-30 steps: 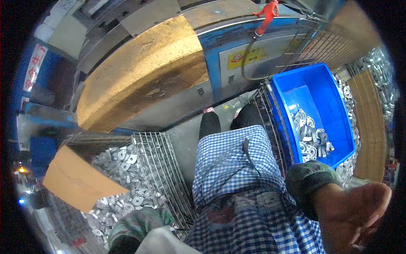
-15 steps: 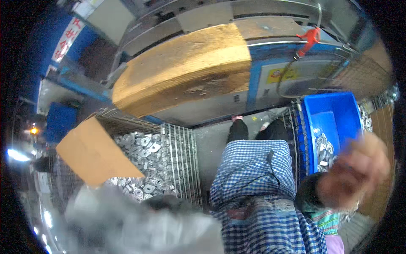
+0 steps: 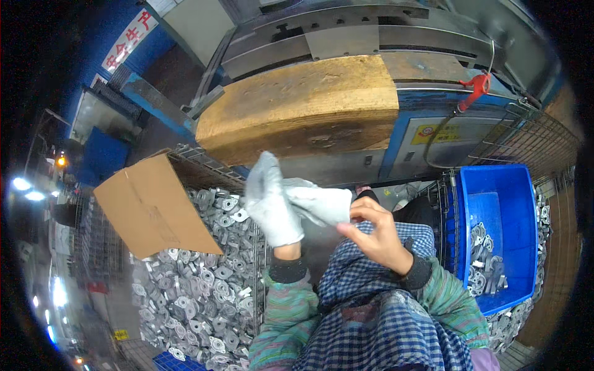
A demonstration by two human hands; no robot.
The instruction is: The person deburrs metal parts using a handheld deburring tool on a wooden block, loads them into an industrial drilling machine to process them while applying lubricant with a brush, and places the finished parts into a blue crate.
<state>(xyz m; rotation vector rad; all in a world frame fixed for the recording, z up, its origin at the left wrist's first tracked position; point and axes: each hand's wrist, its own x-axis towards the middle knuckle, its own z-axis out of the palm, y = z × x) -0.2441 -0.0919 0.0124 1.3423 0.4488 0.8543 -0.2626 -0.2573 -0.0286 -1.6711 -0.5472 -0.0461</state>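
My left hand (image 3: pixel 270 201) wears a whitish work glove and is raised in front of my checked apron. Between my hands is a second white glove (image 3: pixel 322 201), its far end gripped against my left hand. My bare right hand (image 3: pixel 380 238) has its thumb and forefinger at this glove's cuff. The gloved fingers of my left hand are partly hard to make out. Below and left of my hands, a wire basket holds many small grey metal parts (image 3: pixel 198 300), with a cardboard sheet (image 3: pixel 154 207) lying over some of them.
At right stands a blue plastic bin (image 3: pixel 501 229) with several metal parts (image 3: pixel 482 263) inside. A thick wooden block (image 3: pixel 303 105) lies along the machine's front edge. A red air gun (image 3: pixel 476 93) hangs at the upper right, beside a wire rack (image 3: pixel 526 145).
Both hands have come together in front of my apron: the left up from lower left, the right inward from beside the blue bin. The view has shifted, so the surroundings sit lower and further right.
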